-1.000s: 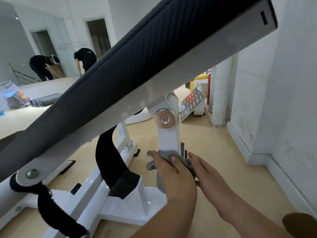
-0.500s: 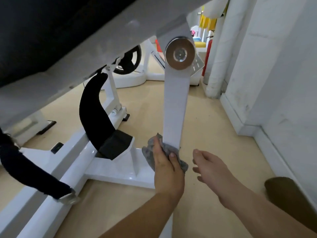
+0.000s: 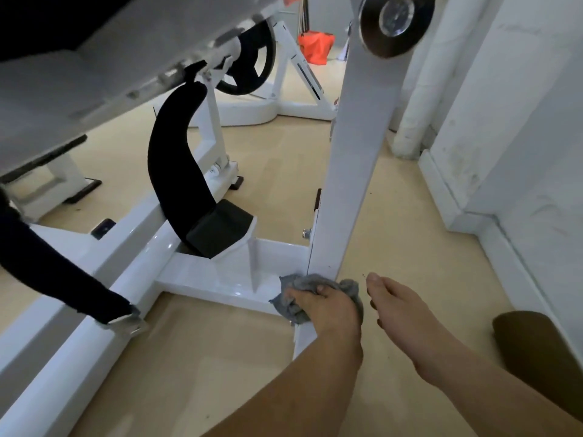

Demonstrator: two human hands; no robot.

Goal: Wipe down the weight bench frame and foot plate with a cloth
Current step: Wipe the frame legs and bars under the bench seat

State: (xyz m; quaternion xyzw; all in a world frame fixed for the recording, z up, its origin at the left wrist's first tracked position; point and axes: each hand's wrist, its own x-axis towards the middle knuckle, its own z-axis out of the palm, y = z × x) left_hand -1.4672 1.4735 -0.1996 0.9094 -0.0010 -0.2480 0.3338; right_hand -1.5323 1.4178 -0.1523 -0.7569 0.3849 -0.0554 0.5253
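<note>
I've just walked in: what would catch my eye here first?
Low in the middle, a left hand grips a crumpled grey cloth against the foot of the tall white metal upright, while the right hand is open beside it. At the upright's top gleams a shiny round metal disc; further left arches a black curved pad.

Slid down the strut [image 3: 353, 184] with the cloth [image 3: 293, 309] gripped in the left hand [image 3: 328, 305], from just under the bolt [image 3: 396, 22] to the foot at the base [image 3: 220, 275], and drew the right hand [image 3: 400, 307] off the cloth, now apart at 3 o'clock, fingers straight.
</note>
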